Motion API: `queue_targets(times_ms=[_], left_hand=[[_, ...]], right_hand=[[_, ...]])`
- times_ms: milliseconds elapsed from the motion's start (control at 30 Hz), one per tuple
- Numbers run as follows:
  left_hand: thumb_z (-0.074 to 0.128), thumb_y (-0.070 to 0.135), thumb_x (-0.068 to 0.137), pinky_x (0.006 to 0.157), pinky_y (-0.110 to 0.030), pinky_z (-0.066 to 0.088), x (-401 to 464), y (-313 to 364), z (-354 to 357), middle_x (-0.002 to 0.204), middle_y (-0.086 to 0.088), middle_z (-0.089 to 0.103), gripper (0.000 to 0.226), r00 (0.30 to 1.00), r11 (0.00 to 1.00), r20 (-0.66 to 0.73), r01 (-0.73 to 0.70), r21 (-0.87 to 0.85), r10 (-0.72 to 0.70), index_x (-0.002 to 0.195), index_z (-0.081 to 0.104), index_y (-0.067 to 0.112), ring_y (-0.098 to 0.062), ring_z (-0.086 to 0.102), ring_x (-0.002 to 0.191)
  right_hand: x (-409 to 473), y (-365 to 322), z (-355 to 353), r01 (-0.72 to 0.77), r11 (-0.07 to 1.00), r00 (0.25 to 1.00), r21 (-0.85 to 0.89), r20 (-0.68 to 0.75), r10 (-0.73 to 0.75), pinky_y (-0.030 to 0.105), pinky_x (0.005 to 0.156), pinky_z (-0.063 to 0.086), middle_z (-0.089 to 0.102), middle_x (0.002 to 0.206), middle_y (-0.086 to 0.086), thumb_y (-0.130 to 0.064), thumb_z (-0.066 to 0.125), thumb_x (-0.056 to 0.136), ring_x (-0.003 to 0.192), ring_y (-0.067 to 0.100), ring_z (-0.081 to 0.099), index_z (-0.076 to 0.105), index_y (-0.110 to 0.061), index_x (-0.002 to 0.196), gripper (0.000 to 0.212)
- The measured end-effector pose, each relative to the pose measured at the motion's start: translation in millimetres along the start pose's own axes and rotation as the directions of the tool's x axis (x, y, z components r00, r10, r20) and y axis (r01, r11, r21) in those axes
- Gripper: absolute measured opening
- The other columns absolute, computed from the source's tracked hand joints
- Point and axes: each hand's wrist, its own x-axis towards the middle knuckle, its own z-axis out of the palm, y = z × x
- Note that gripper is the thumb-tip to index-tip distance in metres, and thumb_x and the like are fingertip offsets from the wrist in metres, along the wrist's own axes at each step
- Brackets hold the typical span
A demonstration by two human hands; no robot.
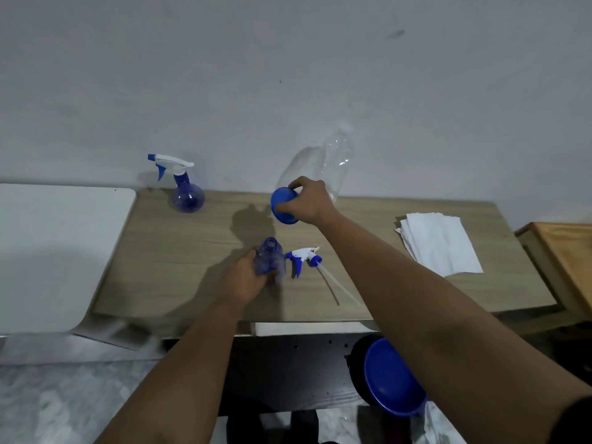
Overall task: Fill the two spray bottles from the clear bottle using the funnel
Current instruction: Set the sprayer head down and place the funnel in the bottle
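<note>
My left hand [245, 278] grips a blue spray bottle [268, 256] with its neck open, standing on the wooden table [179, 251]. Its white and blue spray head [304, 256] lies beside it on the right, with the dip tube pointing toward me. My right hand [306, 200] holds the blue funnel [282, 206] above the table, behind the open bottle. A second spray bottle [185, 190], with its head on, stands at the back left. The clear bottle [334, 161] stands by the wall behind my right hand.
A stack of white paper towels [440, 243] lies on the table's right part. A white surface [48, 251] adjoins the table on the left and a wooden piece [563, 251] on the right. A blue bowl-like object [389, 378] sits below the table's front edge.
</note>
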Motion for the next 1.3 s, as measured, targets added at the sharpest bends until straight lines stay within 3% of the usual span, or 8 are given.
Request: queue_targets(times_ms=[233, 333, 400, 667, 800, 933, 1133, 1300], left_hand=[[0.079, 0.036, 0.078, 0.078, -0.032, 0.047, -15, 6, -4, 0.103, 0.005, 0.065, 0.053, 1.000, 1.000, 0.013, 0.003, 0.008, -0.003, 0.124, 0.057, 0.024, -0.019, 0.061, 0.091], [0.079, 0.039, 0.078, 0.084, -0.037, 0.051, -19, 4, -2, 0.109, 0.000, 0.068, 0.056, 1.000, 1.000, 0.024, -0.009, 0.020, 0.009, 0.126, 0.056, 0.024, -0.023, 0.064, 0.098], [0.079, 0.038, 0.078, 0.080, -0.034, 0.050, -22, 3, -1, 0.108, -0.001, 0.069, 0.055, 1.000, 1.000, 0.013, -0.023, 0.014, 0.023, 0.125, 0.056, 0.023, -0.023, 0.064, 0.097], [0.077, 0.034, 0.082, 0.078, -0.031, 0.045, -30, 3, -3, 0.103, 0.003, 0.065, 0.053, 0.999, 1.000, 0.026, -0.027, -0.004, 0.027, 0.128, 0.054, 0.023, -0.017, 0.061, 0.091], [0.074, 0.034, 0.084, 0.082, -0.034, 0.050, -31, 2, -3, 0.104, 0.001, 0.068, 0.045, 0.999, 0.999, 0.021, -0.047, -0.003, 0.047, 0.124, 0.057, 0.024, -0.021, 0.065, 0.096], [0.074, 0.035, 0.084, 0.075, -0.029, 0.044, -34, 3, -2, 0.103, 0.003, 0.069, 0.047, 0.999, 0.999, 0.019, -0.043, -0.006, 0.043, 0.127, 0.055, 0.026, -0.015, 0.063, 0.089], [0.076, 0.034, 0.083, 0.077, -0.029, 0.042, -34, 2, -1, 0.106, 0.004, 0.066, 0.051, 0.999, 0.999, 0.009, -0.043, -0.012, 0.043, 0.128, 0.054, 0.025, -0.017, 0.062, 0.093], [0.077, 0.039, 0.083, 0.077, -0.029, 0.046, -30, -2, 0, 0.108, 0.003, 0.067, 0.057, 0.999, 0.999, 0.015, -0.040, -0.008, 0.040, 0.131, 0.053, 0.023, -0.015, 0.062, 0.092]], right_hand=[[-35, -1, 4, 0.087, 0.987, 0.990, 0.132, 0.098, -0.100, 0.032, 0.098, 0.053, 0.056, 0.144, 0.007, -0.024, 0.086, 0.079, 0.123, 0.026, 0.060, 0.050, -0.021, 0.151, 0.080], [-48, 0, 9, 0.129, 0.978, 0.988, 0.166, 0.060, -0.141, 0.029, 0.093, 0.051, 0.058, 0.136, 0.005, -0.024, 0.088, 0.076, 0.120, 0.025, 0.061, 0.060, -0.021, 0.143, 0.072], [-56, 0, 11, 0.157, 0.976, 0.986, 0.150, 0.036, -0.164, 0.033, 0.093, 0.054, 0.057, 0.130, 0.004, -0.027, 0.089, 0.074, 0.115, 0.024, 0.062, 0.062, -0.024, 0.137, 0.069], [-85, 3, 13, 0.232, 0.926, 0.973, 0.299, -0.059, -0.225, 0.028, 0.083, 0.057, 0.059, 0.122, -0.003, -0.029, 0.094, 0.067, 0.105, 0.015, 0.063, 0.053, -0.026, 0.121, 0.068], [-94, 7, 20, 0.284, 0.899, 0.958, 0.334, -0.126, -0.256, 0.034, 0.089, 0.058, 0.062, 0.116, -0.004, -0.028, 0.092, 0.070, 0.110, 0.014, 0.064, 0.051, -0.026, 0.110, 0.058], [-98, 14, 31, 0.339, 0.877, 0.940, 0.342, -0.159, -0.301, 0.039, 0.093, 0.057, 0.063, 0.107, -0.013, -0.022, 0.094, 0.068, 0.109, 0.013, 0.065, 0.053, -0.020, 0.099, 0.051], [-99, 17, 39, 0.374, 0.837, 0.927, 0.400, -0.194, -0.322, 0.026, 0.097, 0.050, 0.059, 0.118, -0.022, -0.014, 0.095, 0.068, 0.123, 0.018, 0.062, 0.056, -0.014, 0.091, 0.045], [-97, 21, 47, 0.385, 0.829, 0.922, 0.405, -0.211, -0.325, 0.039, 0.097, 0.057, 0.061, 0.125, -0.016, -0.015, 0.096, 0.065, 0.120, 0.016, 0.065, 0.056, -0.022, 0.082, 0.044]])
